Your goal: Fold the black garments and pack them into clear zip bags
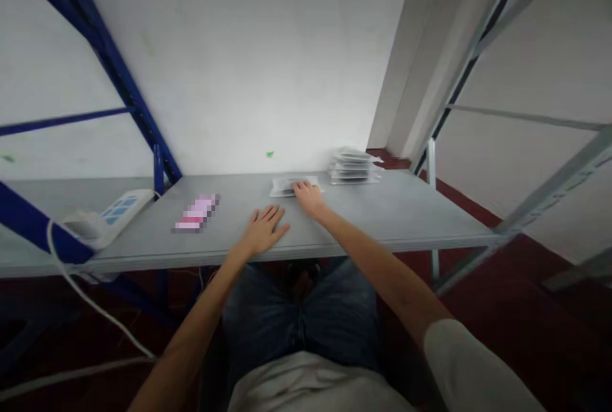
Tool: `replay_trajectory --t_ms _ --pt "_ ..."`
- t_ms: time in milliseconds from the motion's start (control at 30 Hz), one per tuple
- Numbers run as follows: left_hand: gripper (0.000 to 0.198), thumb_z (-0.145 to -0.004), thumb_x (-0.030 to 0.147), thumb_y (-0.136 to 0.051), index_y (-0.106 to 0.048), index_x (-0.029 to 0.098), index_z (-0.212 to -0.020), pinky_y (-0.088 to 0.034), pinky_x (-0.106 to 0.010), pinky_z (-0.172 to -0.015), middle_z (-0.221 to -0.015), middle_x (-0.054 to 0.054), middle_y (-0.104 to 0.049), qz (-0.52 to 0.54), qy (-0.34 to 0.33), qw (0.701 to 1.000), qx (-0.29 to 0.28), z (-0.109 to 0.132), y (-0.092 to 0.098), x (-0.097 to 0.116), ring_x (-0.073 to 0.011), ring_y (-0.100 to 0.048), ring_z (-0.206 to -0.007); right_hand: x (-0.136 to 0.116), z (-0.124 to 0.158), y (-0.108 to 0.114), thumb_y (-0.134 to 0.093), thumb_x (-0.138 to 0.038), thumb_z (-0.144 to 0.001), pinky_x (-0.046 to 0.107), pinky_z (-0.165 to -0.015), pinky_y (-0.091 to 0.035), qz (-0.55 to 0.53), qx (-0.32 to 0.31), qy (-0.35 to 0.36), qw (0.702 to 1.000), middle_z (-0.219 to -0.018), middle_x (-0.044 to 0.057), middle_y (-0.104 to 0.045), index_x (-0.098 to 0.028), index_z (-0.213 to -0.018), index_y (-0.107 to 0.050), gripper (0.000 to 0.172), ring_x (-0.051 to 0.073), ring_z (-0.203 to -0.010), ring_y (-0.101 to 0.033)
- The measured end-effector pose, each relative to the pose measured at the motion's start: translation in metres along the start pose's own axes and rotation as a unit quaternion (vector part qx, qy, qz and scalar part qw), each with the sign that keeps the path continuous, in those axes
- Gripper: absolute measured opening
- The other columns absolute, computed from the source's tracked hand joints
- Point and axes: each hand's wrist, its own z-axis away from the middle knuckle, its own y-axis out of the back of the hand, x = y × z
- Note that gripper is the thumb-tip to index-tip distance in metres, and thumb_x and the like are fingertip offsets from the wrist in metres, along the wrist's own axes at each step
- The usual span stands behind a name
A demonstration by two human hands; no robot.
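Observation:
My left hand (262, 229) lies flat on the grey shelf top (382, 214) near its front edge, fingers stretched out and apart, holding nothing. My right hand (308, 196) reaches further back and rests on a flat clear packet (285, 184) lying by the wall; the fingers curl down onto its right end. A stack of several similar packets (354, 166) stands to the right of it, close to the wall.
A pink blurred flat object (196, 213) lies left of my hands. A white power strip (112, 214) with a cable (90, 300) sits at the left. Blue rack struts (119, 74) rise on the left, grey ones (478, 48) on the right.

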Motion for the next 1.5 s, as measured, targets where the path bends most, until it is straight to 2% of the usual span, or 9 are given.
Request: replay_trajectory --t_ms 233,367,533,667,767,900,1200,1367,1500 --pt "0.069 -0.105 0.062 -0.025 -0.036 0.026 -0.163 -0.018 -0.056 -0.129 -0.171 -0.007 -0.03 -0.013 0.003 1.0 0.0 -0.001 -0.001 -0.002 -0.0267 -0.024 -0.16 0.026 -0.025 0.068 -0.033 -0.018 -0.107 0.042 -0.098 -0.051 -0.04 0.09 -0.031 0.995 -0.122 0.014 -0.072 -0.021 -0.131 -0.061 0.037 0.029 -0.113 -0.067" --pt "0.07 -0.105 0.063 -0.024 -0.036 0.024 -0.163 -0.02 -0.057 -0.129 -0.171 -0.008 -0.03 -0.015 -0.004 1.0 -0.001 -0.002 -0.002 -0.003 -0.0271 -0.024 -0.16 0.09 -0.063 0.128 -0.037 -0.024 -0.108 0.044 -0.098 -0.053 -0.116 0.143 -0.117 0.976 -0.111 0.013 -0.074 -0.016 -0.114 -0.067 0.031 0.028 -0.107 -0.068" --pt "0.07 -0.105 0.062 -0.025 -0.035 0.023 -0.163 -0.02 -0.058 -0.128 -0.171 -0.008 -0.03 -0.018 -0.004 1.0 0.001 -0.003 -0.003 -0.004 -0.0272 -0.025 -0.16 0.177 -0.068 0.177 -0.026 -0.018 -0.108 0.046 -0.112 -0.043 -0.128 0.357 -0.155 0.912 -0.136 0.014 -0.065 -0.011 -0.144 -0.052 0.045 0.024 -0.125 -0.059" --pt "0.068 -0.105 0.062 -0.026 -0.037 0.026 -0.162 -0.022 -0.057 -0.128 -0.17 -0.007 -0.032 -0.022 -0.004 1.0 0.013 -0.003 -0.005 -0.004 -0.0275 -0.027 -0.159 0.208 -0.037 0.151 -0.028 -0.009 -0.102 0.043 -0.12 -0.038 -0.089 0.385 -0.125 0.91 -0.15 0.012 -0.059 -0.015 -0.149 -0.053 0.053 0.022 -0.138 -0.051" --pt "0.07 -0.105 0.063 -0.024 -0.037 0.026 -0.163 -0.02 -0.057 -0.128 -0.17 -0.007 -0.032 -0.018 -0.003 1.0 0.01 -0.003 -0.005 -0.005 -0.0269 -0.027 -0.159 0.21 -0.016 0.106 -0.036 -0.003 -0.094 0.045 -0.118 -0.041 -0.062 0.214 -0.123 0.967 -0.143 0.012 -0.066 -0.013 -0.138 -0.064 0.054 0.025 -0.133 -0.057" --pt "0.071 -0.104 0.064 -0.024 -0.036 0.025 -0.163 -0.019 -0.056 -0.129 -0.17 -0.006 -0.032 -0.016 -0.001 1.0 0.006 -0.002 -0.005 -0.005 -0.027 -0.026 -0.159 0.206 -0.006 0.069 -0.04 -0.003 -0.09 0.042 -0.112 -0.046 -0.048 0.167 -0.118 0.978 -0.136 0.013 -0.07 -0.013 -0.132 -0.07 0.053 0.027 -0.125 -0.063" --pt "0.067 -0.105 0.06 -0.029 -0.042 0.024 -0.159 -0.021 -0.057 -0.129 -0.168 -0.008 -0.037 0.006 -0.004 1.0 0.018 -0.001 -0.004 -0.004 -0.0273 -0.03 -0.158 0.205 -0.013 0.085 -0.046 -0.004 -0.088 0.041 -0.114 -0.043 -0.058 0.11 -0.097 0.987 -0.141 0.015 -0.066 -0.012 -0.138 -0.065 0.055 0.027 -0.128 -0.061" --pt "0.058 -0.104 0.051 -0.033 -0.051 0.02 -0.149 -0.02 -0.051 -0.13 -0.153 -0.012 -0.058 -0.001 0.047 0.988 0.149 -0.001 0.007 -0.013 -0.0271 -0.048 -0.145 0.186 0.001 0.081 -0.041 -0.008 -0.091 0.05 -0.122 -0.028 -0.063 0.186 -0.097 0.976 -0.148 0.021 -0.058 -0.008 -0.145 -0.057 0.056 0.03 -0.141 -0.047" --pt "0.057 -0.101 0.043 -0.036 -0.05 0.01 -0.145 -0.01 -0.06 -0.13 -0.144 -0.02 -0.061 -0.036 0.182 0.936 0.298 -0.005 0.018 -0.038 -0.0348 -0.045 -0.145 0.142 0.029 0.057 -0.041 -0.014 -0.09 0.044 -0.114 -0.04 -0.141 0.267 -0.092 0.949 -0.137 0.018 -0.064 -0.013 -0.136 -0.061 0.05 0.03 -0.131 -0.054"
